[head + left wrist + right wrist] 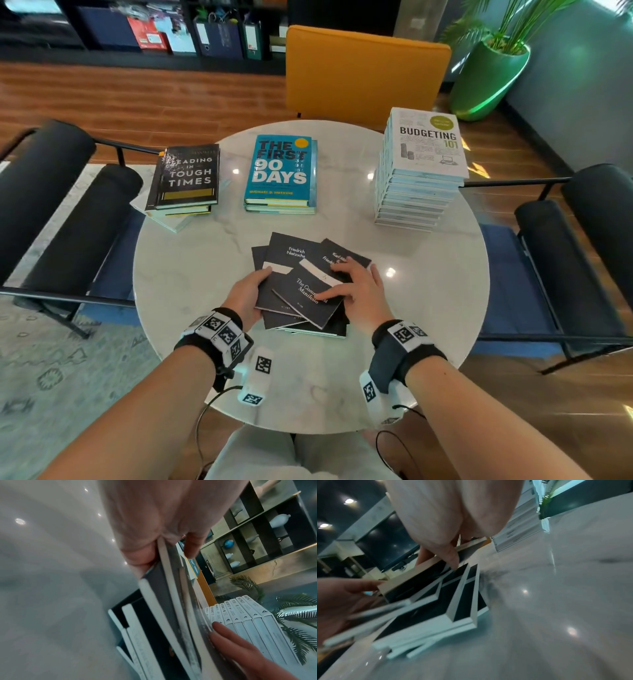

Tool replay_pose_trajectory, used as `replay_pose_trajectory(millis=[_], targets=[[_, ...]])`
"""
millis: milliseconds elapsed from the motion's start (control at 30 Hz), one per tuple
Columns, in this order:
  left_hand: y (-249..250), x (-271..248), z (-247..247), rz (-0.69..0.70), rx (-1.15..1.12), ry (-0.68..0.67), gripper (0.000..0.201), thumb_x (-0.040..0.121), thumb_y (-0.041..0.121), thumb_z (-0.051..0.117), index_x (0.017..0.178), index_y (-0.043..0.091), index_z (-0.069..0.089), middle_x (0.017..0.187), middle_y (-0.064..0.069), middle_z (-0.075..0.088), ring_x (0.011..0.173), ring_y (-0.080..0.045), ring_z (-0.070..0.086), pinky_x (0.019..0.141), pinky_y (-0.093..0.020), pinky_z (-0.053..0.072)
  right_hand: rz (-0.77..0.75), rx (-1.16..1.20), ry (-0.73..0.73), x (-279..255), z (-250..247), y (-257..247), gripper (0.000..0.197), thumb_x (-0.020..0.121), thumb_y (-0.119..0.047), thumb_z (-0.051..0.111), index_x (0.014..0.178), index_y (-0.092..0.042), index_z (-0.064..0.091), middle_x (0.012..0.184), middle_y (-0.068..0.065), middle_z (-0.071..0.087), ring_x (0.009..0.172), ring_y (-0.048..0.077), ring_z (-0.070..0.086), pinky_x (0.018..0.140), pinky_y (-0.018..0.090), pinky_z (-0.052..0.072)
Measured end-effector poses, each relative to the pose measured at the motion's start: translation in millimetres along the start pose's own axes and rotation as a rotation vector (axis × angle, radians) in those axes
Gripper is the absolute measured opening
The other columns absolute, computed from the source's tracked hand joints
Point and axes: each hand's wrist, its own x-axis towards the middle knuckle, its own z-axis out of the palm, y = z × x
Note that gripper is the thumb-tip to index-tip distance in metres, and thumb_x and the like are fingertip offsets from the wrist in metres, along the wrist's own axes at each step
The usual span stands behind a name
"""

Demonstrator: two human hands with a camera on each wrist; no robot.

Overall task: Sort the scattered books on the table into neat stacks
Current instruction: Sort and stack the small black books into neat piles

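Several thin black paperbacks [291, 255] lie fanned in a loose pile at the front middle of the round white marble table [191, 274]. Topmost is "The Communist Manifesto" [310, 303], lying askew. My left hand [260, 286] grips the pile's left edge, thumb on top; the left wrist view shows the book edges [164, 582] pinched between thumb and fingers [137, 555]. My right hand [346, 282] rests flat on the pile's right side with its fingers spread, the index finger across the top cover. The right wrist view shows that hand's fingers [452, 558] touching the black covers [436, 608].
Three stacks stand at the back: "Leading in Tough Times" [188, 178] on the left, "The First 90 Days" [281, 168] in the middle, a tall "Budgeting 101" stack [421, 171] on the right. Black chairs [58, 205] flank the table, and an orange chair [363, 75] stands behind.
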Motion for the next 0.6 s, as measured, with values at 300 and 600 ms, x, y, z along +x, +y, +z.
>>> replay_pose_trajectory(millis=[300,600], targets=[[-2.8,7.3,-10.9,0.097,0.339,-0.118,0.044,0.082,0.008,0.074,0.123,0.004,0.059,0.115,-0.015,0.070,0.104,-0.032,0.068,0.088,-0.041,0.055,0.066,0.190,-0.016,24.7,-1.9,-11.9,0.058,0.083,0.017,0.052,0.106,-0.031,0.073,0.153,-0.004,0.030,0.145,0.020,0.019,0.121,0.039,0.019],[-8.1,9.1,-53.3,0.178,0.145,0.200,0.041,0.081,0.007,0.061,0.121,0.002,0.056,0.111,-0.017,0.068,0.089,-0.031,0.068,0.071,-0.036,0.056,0.605,0.494,-0.037,6.8,22.4,11.7,0.036,0.077,-0.032,0.079,0.104,-0.016,0.062,0.101,0.002,0.070,0.091,0.018,0.066,0.080,0.027,0.048]])
